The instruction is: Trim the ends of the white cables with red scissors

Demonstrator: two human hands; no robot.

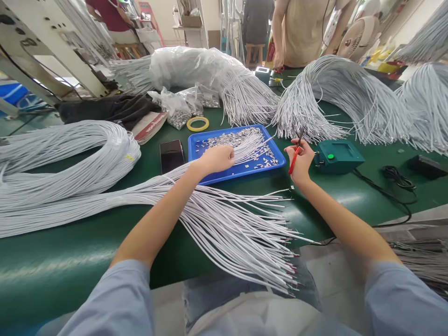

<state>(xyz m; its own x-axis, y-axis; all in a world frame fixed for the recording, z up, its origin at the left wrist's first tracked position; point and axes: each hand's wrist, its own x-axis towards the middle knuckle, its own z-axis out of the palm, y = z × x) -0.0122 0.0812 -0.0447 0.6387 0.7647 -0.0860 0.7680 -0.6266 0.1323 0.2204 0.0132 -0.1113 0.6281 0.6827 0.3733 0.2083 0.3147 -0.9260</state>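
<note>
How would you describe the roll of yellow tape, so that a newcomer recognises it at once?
On the green table, find the blue tray beneath the left hand. Just beyond the tray's far left corner, the roll of yellow tape lies flat. Its yellow ring shape differs from the clear bags behind it and the dark phone nearby.

Both arms (164,214) reaching forward
The left hand (218,158) curls closed, its back upward; well to its right, the right hand (301,162) also closes, its forearm (346,214) slanting behind it.
</note>
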